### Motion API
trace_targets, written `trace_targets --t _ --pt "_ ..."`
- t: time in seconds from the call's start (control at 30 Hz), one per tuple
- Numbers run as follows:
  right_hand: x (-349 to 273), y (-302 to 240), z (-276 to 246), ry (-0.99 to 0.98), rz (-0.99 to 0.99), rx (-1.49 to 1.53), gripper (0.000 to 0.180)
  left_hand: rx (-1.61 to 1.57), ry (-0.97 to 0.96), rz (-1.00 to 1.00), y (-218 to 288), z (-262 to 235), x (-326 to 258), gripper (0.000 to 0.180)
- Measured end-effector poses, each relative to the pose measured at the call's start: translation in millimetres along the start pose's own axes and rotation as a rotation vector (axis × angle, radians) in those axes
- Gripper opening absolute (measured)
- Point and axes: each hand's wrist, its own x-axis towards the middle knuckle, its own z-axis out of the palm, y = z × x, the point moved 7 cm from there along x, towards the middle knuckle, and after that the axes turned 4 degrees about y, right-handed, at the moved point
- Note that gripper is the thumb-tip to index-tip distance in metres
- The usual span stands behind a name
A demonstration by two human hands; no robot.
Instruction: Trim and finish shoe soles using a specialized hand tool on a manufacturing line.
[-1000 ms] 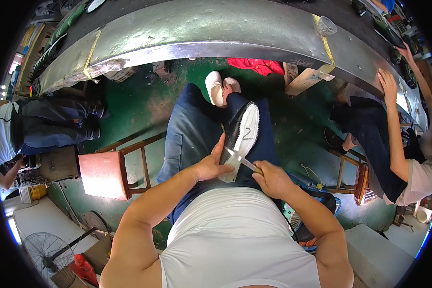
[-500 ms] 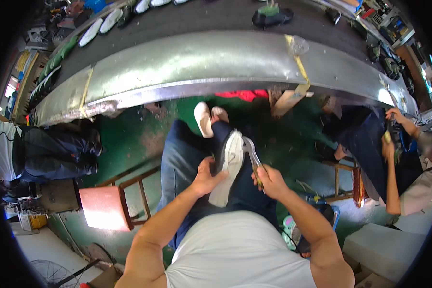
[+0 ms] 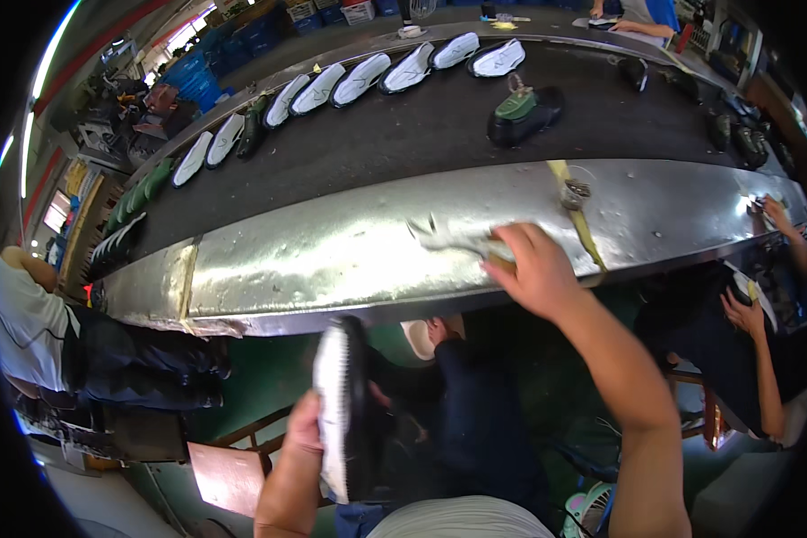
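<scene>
My left hand [image 3: 305, 423] is closed on a shoe [image 3: 357, 408] above my lap. The shoe stands on end, its white underside turned left and its black upper turned right. Over the metal front of the bench, my right hand [image 3: 540, 273] grips lasting pincers [image 3: 453, 240]; their jaws point left and look spread. Motion smears the hand and tool a little, and I cannot tell whether the pincers touch the metal.
Across the bench runs a dark belt [image 3: 359, 148] with a shiny metal edge [image 3: 332, 247]. Several white-bottomed shoes [image 3: 359, 79] line its far side; a black shoe with a green top [image 3: 522, 115] stands nearer. People sit left and right. A stool [image 3: 229, 475] is at my left.
The view has tilted up toward the bench. My right hand has lifted the pincers from beside the shoe to over the metal edge. My left hand has turned the shoe sideways.
</scene>
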Motion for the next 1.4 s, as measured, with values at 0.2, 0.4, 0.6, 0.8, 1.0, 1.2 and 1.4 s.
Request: trace_targets --t 0.2,0.4,0.6,0.8,1.0,1.2,1.4 --pt "89 95 76 -0.122 0.030 -0.091 0.042 0.703 0.310 0.271 199 3 119 0.057" --pt "95 87 78 -0.101 -0.011 0.037 0.035 1.986 0.380 0.525 281 69 348 0.060" --pt "89 97 74 -0.129 0.026 0.109 0.041 2.606 0.282 0.768 182 141 489 0.068" --pt "94 98 71 -0.152 0.032 0.148 0.045 1.933 0.019 0.785 192 144 518 0.039" --pt "95 99 70 -0.174 0.059 0.126 0.043 1.897 0.640 0.737 311 21 510 0.045" --pt "99 100 72 -0.214 0.095 0.120 0.043 1.823 1.002 0.378 369 -115 502 0.075" --pt "99 99 78 -0.252 0.108 0.049 0.050 1.614 1.349 0.502 415 -197 517 0.088"
